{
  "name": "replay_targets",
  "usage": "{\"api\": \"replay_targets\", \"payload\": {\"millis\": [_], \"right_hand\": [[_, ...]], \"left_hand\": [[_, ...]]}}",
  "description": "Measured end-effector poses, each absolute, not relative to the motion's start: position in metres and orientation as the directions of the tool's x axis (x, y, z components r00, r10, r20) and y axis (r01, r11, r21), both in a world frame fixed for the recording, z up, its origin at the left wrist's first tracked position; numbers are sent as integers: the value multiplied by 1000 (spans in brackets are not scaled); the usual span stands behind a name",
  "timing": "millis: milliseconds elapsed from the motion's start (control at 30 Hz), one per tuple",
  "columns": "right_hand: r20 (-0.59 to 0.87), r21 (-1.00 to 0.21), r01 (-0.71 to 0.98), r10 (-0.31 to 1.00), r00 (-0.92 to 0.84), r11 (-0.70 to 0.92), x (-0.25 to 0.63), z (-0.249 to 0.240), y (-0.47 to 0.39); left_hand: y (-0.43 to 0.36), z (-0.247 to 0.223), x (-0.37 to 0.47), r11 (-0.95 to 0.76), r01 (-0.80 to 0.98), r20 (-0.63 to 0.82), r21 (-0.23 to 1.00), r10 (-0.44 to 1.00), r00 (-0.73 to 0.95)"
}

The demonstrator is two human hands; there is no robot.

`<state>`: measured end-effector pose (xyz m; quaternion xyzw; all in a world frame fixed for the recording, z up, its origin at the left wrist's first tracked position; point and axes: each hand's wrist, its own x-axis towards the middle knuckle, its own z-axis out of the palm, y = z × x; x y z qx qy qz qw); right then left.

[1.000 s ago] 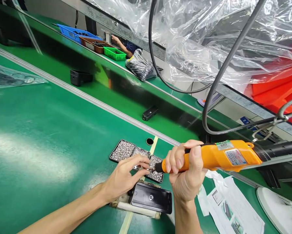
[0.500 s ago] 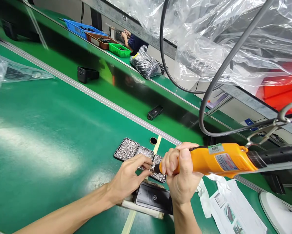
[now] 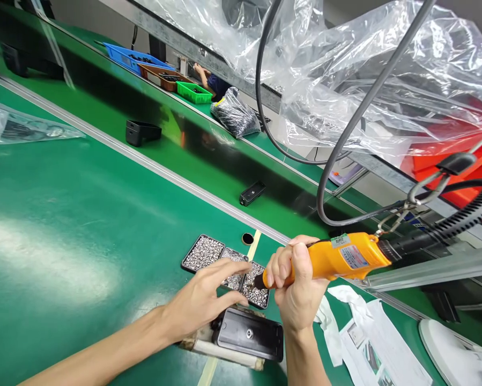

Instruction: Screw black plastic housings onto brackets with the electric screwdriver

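Wrapped around an orange electric screwdriver [image 3: 339, 258], my right hand [image 3: 299, 284] holds the tool with its black nose pointing left over a tray of small metal parts [image 3: 258, 287]. My left hand [image 3: 202, 295] is just left of the tool's tip, fingers and thumb spread with nothing visible between them. Beside it lie a middle tray [image 3: 233, 279] and a left tray of small metal pieces [image 3: 204, 253]. Below both hands a black rectangular housing [image 3: 249, 335] with a round metal piece at its centre rests on a light-coloured fixture [image 3: 224, 351].
A round black piece [image 3: 247, 239] lies behind the trays. Black housings [image 3: 252, 193] sit on the green belt [image 3: 192, 166]. Printed sheets [image 3: 371, 343] and a white object [image 3: 445, 343] are at right. A grey cable [image 3: 325, 187] hangs above. A person's arm [image 3: 202, 75] shows beyond the bins.
My left fingers have parted and drawn away from the screwdriver's tip. The tool's rear has swung slightly up and left, and the view has shifted a little.
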<state>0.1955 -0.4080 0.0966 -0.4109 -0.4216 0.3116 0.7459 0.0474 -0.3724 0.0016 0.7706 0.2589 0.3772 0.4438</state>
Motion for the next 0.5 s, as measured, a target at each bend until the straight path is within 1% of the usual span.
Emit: {"api": "replay_targets", "payload": {"millis": [100,200,267,367,500], "right_hand": [[401,-873,-51,774,490,484,210,93,-392],[406,-871,-26,748,525,490,226,82,-363],[414,-865,-16,732,541,502,234,72,-341],[432,-859,9,713,552,513,240,56,-312],[434,-864,35,706,559,503,238,41,-290]], "left_hand": [[-369,-5,32,-571,51,459,819,706,539],[-370,-13,21,-648,-60,555,759,597,579],[-372,-14,20,-667,-121,564,736,504,654],[-374,-6,22,-672,-154,532,725,404,744],[-371,-2,26,-655,-173,530,736,397,750]]}}
